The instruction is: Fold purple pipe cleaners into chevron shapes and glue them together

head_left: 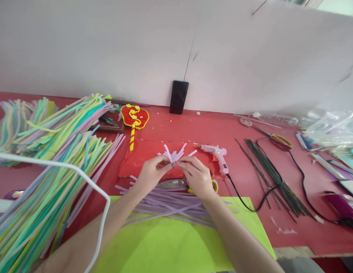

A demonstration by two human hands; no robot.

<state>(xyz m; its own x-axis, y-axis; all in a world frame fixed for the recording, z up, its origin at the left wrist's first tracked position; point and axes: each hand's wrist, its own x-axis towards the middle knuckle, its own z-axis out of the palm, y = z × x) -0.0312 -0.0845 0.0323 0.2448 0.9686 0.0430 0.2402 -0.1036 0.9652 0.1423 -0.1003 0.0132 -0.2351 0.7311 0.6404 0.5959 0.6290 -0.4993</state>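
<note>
My left hand and my right hand meet over the red table, fingers pinched together on a small cluster of short lilac pipe-cleaner pieces that fans out above my fingertips. Below my hands lies a loose pile of long lilac pipe cleaners, partly on a lime-green sheet. Scissors with a yellow handle lie just under my right hand. A pink glue gun rests right of my hands on a red sheet.
Large heaps of pastel pipe cleaners fill the left side. A red and yellow fan-shaped ornament and a black phone stand at the back. Dark green wires, a black cord, yellow-handled scissors and plastic bags lie right.
</note>
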